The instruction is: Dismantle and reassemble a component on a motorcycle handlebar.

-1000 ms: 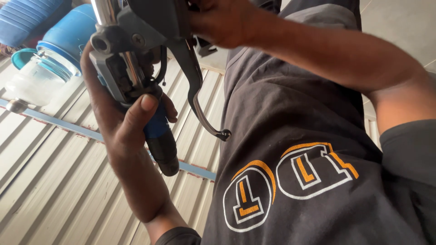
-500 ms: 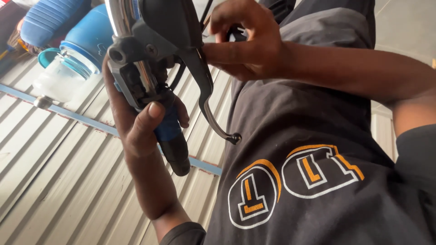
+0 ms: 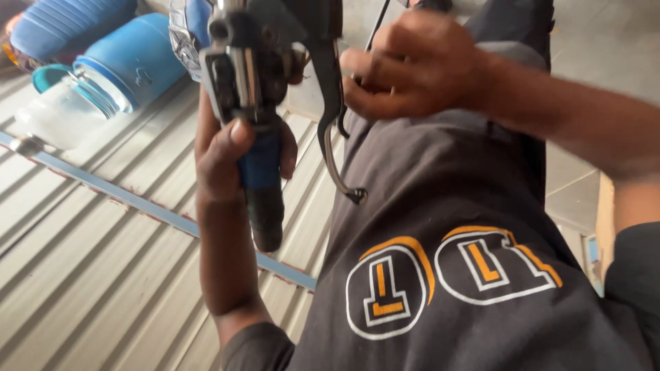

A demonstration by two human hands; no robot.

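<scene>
My left hand (image 3: pixel 220 158) is wrapped around a blue and black handlebar grip (image 3: pixel 265 199), thumb pressed on the metal clamp housing (image 3: pixel 240 75) above it. A curved dark brake lever (image 3: pixel 333 137) hangs down from that housing, its ball tip free near my shirt. My right hand (image 3: pixel 412 65) is just right of the lever's upper part, fingers pinched together around something small I cannot make out. Above them a thin black cable (image 3: pixel 377 24) rises out of view. My dark shirt with an orange and white emblem (image 3: pixel 447 275) fills the lower right.
Corrugated metal sheeting (image 3: pixel 82 261) lies behind, crossed by a blue strip (image 3: pixel 137 203). A blue barrel (image 3: pixel 144 58) and a clear plastic jar with a teal lid (image 3: pixel 58 110) lie at upper left. Pale tiled floor (image 3: pixel 605 48) shows at upper right.
My right hand has come off the top of the housing, moving right and lower beside the lever near the cable. My left hand keeps its hold on the grip.
</scene>
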